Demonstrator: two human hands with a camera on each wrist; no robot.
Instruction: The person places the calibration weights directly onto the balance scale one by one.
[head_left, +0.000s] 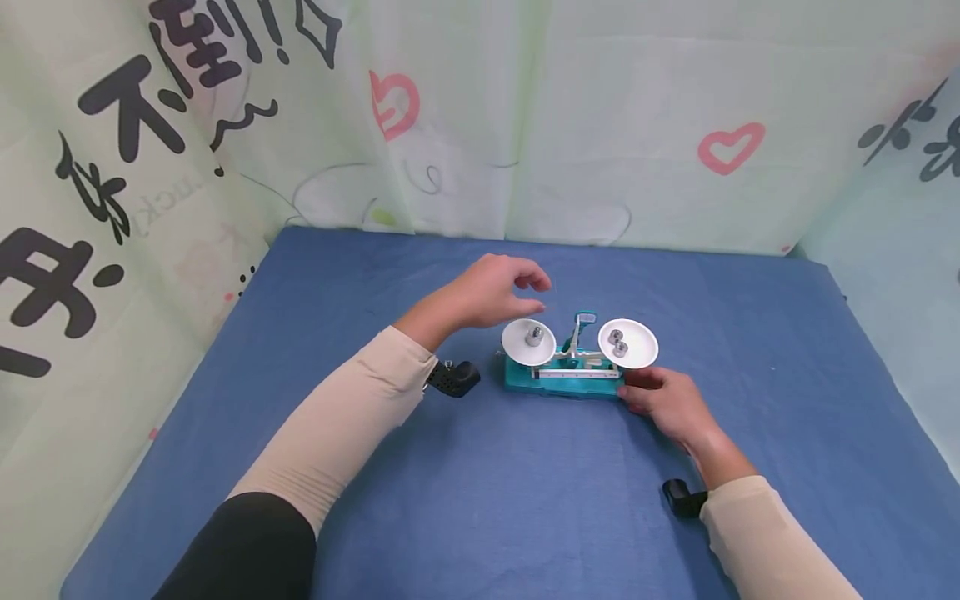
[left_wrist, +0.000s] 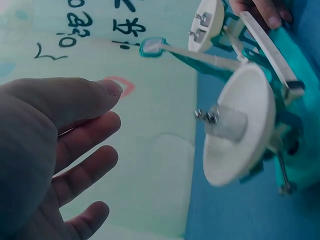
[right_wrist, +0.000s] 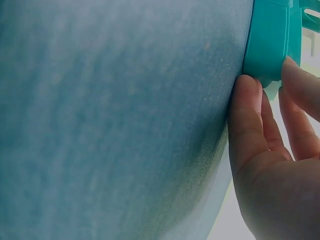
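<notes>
A teal balance scale point(head_left: 562, 385) with two white pans stands on the blue table. In its left pan point(head_left: 517, 350) stands one larger metal weight point(left_wrist: 227, 122); the right pan point(head_left: 641, 350) carries two smaller metal weights point(head_left: 618, 342). My left hand point(head_left: 491, 292) hovers just behind and above the left pan, fingers loosely bent and apart from the thumb, holding nothing. At the base's right end, my right hand point(head_left: 671, 404) grips the teal edge between thumb and fingers, seen close in the right wrist view.
A blue cloth point(head_left: 525, 500) covers the table. Pale printed curtains point(head_left: 600, 125) hang behind it and at both sides. Each wrist wears a black camera, such as the left one point(head_left: 456, 379). The scale's pointer point(head_left: 576, 333) rises between the pans.
</notes>
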